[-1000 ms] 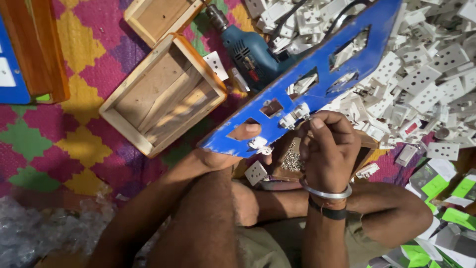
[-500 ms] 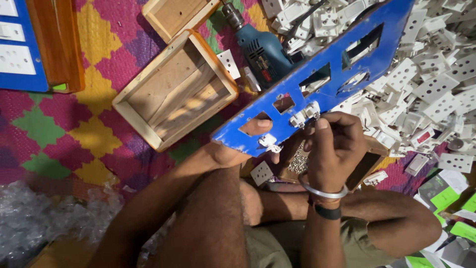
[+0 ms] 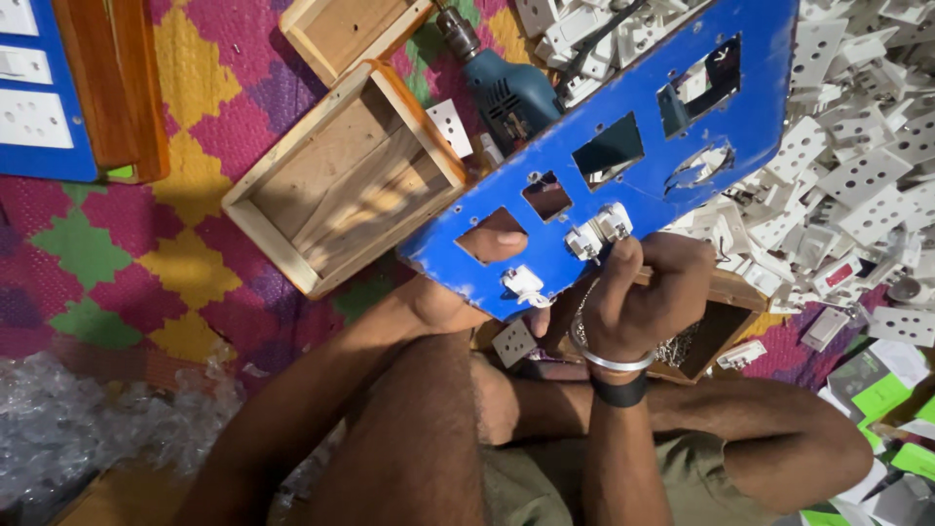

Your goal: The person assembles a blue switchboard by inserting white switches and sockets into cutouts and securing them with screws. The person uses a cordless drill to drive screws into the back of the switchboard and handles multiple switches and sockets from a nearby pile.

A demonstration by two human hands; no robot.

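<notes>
Barely shifted since half a second ago, my left hand (image 3: pixel 458 297) grips the blue panel's (image 3: pixel 633 127) lower corner, right hand (image 3: pixel 643 292) pinching a white switch (image 3: pixel 599 232) in its cutout, wooden box (image 3: pixel 341 180) beside.

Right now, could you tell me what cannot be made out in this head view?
- Left hand: palm hidden behind the blue panel.
- Right hand: fingertips curled in; whatever they pinch is hidden.
- Drill: rear covered by the panel.
- Far wooden box: cut off by the top edge.
</notes>
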